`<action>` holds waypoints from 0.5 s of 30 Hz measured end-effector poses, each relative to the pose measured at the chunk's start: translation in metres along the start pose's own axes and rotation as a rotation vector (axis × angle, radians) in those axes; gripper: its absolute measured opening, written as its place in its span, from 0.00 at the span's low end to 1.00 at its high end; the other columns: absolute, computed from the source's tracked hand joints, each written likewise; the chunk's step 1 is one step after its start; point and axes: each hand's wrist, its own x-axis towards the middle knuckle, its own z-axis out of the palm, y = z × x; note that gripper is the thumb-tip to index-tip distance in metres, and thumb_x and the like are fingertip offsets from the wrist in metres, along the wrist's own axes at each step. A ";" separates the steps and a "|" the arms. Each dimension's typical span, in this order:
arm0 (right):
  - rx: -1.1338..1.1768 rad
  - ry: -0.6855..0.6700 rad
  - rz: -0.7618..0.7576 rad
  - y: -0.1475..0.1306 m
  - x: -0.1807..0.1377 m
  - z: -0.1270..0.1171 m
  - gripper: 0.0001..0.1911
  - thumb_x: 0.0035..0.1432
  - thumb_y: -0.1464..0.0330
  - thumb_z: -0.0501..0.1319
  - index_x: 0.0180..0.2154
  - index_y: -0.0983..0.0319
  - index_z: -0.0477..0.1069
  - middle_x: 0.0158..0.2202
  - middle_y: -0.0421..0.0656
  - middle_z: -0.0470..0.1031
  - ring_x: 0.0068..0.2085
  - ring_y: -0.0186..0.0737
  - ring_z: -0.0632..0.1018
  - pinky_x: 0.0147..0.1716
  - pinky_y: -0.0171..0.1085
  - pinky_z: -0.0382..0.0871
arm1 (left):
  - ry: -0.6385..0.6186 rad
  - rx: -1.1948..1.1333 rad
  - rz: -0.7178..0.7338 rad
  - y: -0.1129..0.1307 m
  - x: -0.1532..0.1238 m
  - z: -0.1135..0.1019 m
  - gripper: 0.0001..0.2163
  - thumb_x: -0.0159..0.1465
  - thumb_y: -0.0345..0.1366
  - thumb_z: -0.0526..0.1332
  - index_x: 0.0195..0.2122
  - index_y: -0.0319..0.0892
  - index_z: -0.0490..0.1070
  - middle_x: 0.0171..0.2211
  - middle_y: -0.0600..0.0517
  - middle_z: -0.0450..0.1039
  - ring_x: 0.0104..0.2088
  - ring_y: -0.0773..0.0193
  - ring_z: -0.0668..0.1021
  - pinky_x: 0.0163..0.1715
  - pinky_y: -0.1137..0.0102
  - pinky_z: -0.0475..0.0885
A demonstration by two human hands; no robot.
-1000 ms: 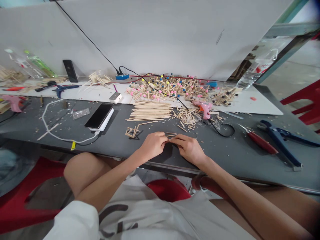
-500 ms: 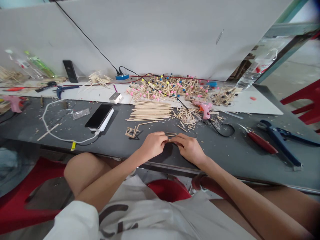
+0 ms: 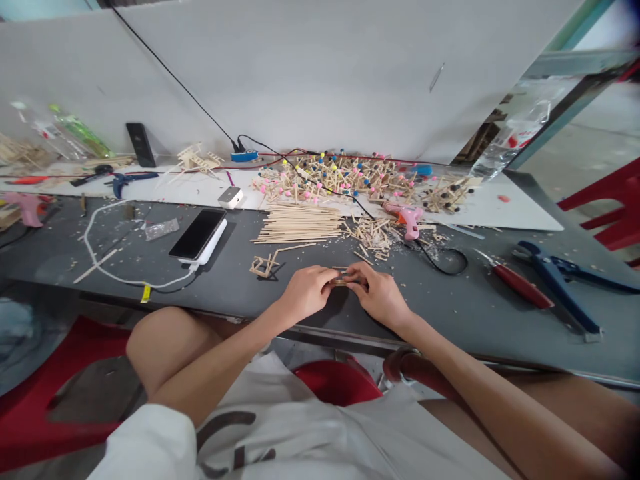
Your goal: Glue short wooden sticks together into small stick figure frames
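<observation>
My left hand and my right hand meet over the grey table near its front edge. Both are closed in a pinch on short wooden sticks held between the fingertips. A small stick frame lies just left of my left hand. Behind the hands lies a bundle of long wooden sticks, with a heap of cut stick bits to its right.
A phone on a white power bank with a white cable lies at the left. A pink glue gun, red-handled cutters and blue pliers lie at the right. A pile of stick-and-bead figures sits on the white board behind.
Both hands have closed in tighter around the short sticks, the right hand's fingers now curling over them. The view has shifted slightly.
</observation>
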 end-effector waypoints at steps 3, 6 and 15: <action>0.009 0.013 0.010 -0.001 -0.001 0.000 0.16 0.55 0.75 0.61 0.46 0.58 0.67 0.38 0.40 0.81 0.27 0.36 0.76 0.31 0.34 0.69 | -0.013 0.007 0.000 0.001 0.000 0.001 0.10 0.63 0.26 0.58 0.42 0.43 0.75 0.37 0.48 0.80 0.38 0.59 0.80 0.39 0.68 0.73; 0.015 0.019 0.041 -0.001 -0.001 0.000 0.16 0.55 0.75 0.61 0.46 0.59 0.67 0.38 0.41 0.81 0.25 0.35 0.74 0.31 0.34 0.68 | -0.006 -0.013 -0.012 0.001 0.000 0.003 0.11 0.63 0.25 0.58 0.43 0.43 0.75 0.37 0.49 0.80 0.37 0.60 0.80 0.38 0.69 0.73; 0.035 -0.004 0.057 0.001 0.001 -0.001 0.12 0.55 0.75 0.61 0.42 0.58 0.69 0.34 0.40 0.80 0.29 0.37 0.76 0.31 0.34 0.66 | -0.015 -0.075 -0.059 0.004 0.004 0.002 0.10 0.62 0.24 0.59 0.41 0.42 0.75 0.39 0.50 0.80 0.37 0.61 0.81 0.37 0.70 0.72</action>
